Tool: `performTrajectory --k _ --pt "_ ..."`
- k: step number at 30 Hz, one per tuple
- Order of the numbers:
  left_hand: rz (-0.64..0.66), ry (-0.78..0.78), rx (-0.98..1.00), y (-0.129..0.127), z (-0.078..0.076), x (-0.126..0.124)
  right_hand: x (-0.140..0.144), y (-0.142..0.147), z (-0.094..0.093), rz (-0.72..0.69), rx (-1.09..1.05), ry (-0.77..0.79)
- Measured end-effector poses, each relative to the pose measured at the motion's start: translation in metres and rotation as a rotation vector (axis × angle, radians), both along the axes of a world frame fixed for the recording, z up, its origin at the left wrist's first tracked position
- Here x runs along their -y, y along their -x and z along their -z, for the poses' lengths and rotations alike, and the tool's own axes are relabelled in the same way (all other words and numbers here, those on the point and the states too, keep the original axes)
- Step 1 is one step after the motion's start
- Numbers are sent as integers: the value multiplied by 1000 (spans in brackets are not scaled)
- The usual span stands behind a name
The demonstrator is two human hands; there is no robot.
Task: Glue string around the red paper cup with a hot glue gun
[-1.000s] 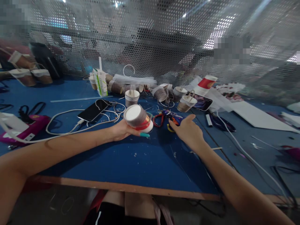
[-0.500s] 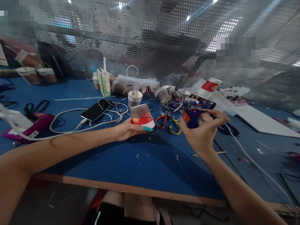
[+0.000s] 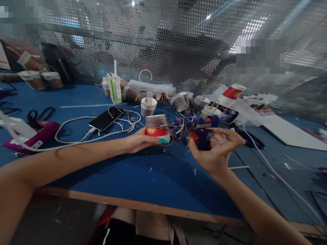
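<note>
Left hand [image 3: 139,141] wraps a paper cup [image 3: 156,127], mouth down, red band low, grey yarn wound around its upper part; cup rests just above the blue worktop [image 3: 143,177]. Right hand [image 3: 217,149] grips a blue glue gun [image 3: 201,131], fingers loosely curled, nozzle aimed left toward the cup, close beside it. Behind: smartphone [image 3: 106,118] with white cable [image 3: 76,132], more wrapped cups [image 3: 148,106], perforated screen [image 3: 163,41].
</note>
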State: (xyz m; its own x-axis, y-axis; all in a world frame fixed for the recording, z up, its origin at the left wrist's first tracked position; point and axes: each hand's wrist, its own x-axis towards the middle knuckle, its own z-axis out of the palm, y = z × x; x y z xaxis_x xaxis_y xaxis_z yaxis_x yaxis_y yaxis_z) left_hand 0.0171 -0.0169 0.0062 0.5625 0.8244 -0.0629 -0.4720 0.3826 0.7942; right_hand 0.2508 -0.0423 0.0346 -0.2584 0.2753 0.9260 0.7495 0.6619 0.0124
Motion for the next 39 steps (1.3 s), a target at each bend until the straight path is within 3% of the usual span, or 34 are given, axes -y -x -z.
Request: performTrajectory --k 21,29,39 --pt "-18 16 2 0 0 0 -3 -5 5 40 14 -42" --pt "4 11 10 2 -3 0 0 -3 4 39 -73 54" --pt "-11 37 2 4 -2 0 -2 -4 1 47 -85 55"
